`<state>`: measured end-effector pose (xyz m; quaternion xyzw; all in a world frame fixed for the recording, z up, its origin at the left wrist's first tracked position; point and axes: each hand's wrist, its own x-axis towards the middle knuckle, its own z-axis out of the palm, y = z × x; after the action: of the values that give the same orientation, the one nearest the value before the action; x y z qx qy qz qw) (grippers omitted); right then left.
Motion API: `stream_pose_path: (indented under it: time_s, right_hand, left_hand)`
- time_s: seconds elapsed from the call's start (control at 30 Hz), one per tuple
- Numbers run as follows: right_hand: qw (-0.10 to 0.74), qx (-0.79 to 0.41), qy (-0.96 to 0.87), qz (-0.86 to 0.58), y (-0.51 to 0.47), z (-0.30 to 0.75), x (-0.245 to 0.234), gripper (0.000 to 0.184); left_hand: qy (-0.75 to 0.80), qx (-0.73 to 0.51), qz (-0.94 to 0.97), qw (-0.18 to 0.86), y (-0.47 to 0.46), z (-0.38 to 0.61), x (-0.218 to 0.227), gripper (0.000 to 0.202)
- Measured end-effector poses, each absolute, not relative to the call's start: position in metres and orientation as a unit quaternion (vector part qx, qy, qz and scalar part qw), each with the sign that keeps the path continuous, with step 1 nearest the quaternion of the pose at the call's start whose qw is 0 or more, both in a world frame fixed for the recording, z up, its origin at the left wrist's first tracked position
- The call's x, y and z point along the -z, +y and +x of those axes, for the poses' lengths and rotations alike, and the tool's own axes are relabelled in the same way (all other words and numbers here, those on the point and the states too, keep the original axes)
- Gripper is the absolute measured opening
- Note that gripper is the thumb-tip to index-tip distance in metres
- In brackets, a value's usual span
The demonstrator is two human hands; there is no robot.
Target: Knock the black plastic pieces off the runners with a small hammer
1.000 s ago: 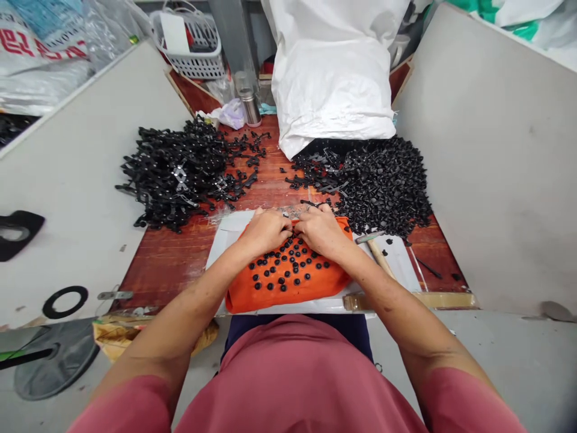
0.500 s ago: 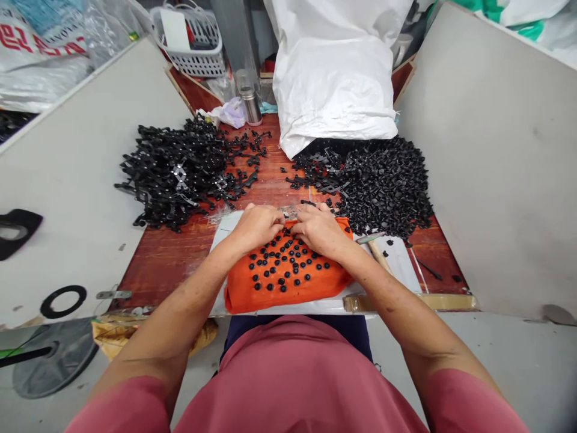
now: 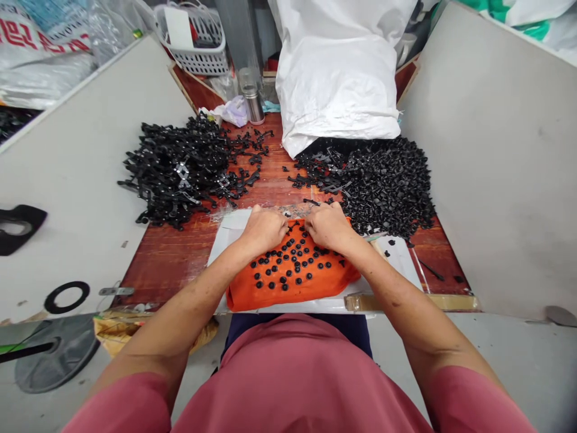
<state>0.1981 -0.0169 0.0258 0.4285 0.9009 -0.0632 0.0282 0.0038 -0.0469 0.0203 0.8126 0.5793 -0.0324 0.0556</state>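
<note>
An orange cloth (image 3: 293, 288) lies on a white sheet (image 3: 225, 231) in front of me, dotted with several small black round caps (image 3: 288, 264). My left hand (image 3: 264, 228) and my right hand (image 3: 329, 225) rest at the cloth's far edge, a short gap between them. Both have their fingers curled down and pinched on something small that I cannot make out. A heap of black strip parts (image 3: 180, 168) lies at the left. A heap of small black caps (image 3: 387, 186) lies at the right, close to my right hand.
A big white sack (image 3: 338, 72) stands at the back above the right heap. A steel flask (image 3: 253, 105) and a grey basket (image 3: 193, 42) sit behind. Grey panels (image 3: 487, 156) wall both sides. A hammer handle (image 3: 376, 237) lies by my right wrist.
My hands have drawn slightly apart at the cloth's far edge; before they were pressed together. The view shifted a little.
</note>
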Motion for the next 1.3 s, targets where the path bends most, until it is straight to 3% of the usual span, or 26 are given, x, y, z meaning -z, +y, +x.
stream_pose_path:
  time_s: [0.33,0.57,1.13,1.3]
  right_hand:
    - [0.011,0.051,0.9,0.433,-0.024,0.18,-0.026,0.03]
    - [-0.014,0.056,0.91,0.411,-0.027,0.187,-0.027,0.028]
    - [-0.059,0.046,0.923,0.376,-0.024,0.183,-0.018,0.029]
    - [-0.083,0.031,0.88,0.467,-0.009,0.211,-0.03,0.028]
  left_hand:
    - [0.58,0.047,0.809,0.083,-0.048,0.003,-0.017,0.032]
    - [0.586,-0.031,0.807,0.066,-0.041,-0.014,-0.029,0.029]
    - [0.602,0.058,0.784,0.142,-0.014,-0.002,-0.023,0.025]
    - [0.584,0.0,0.806,0.094,-0.014,-0.001,-0.027,0.025]
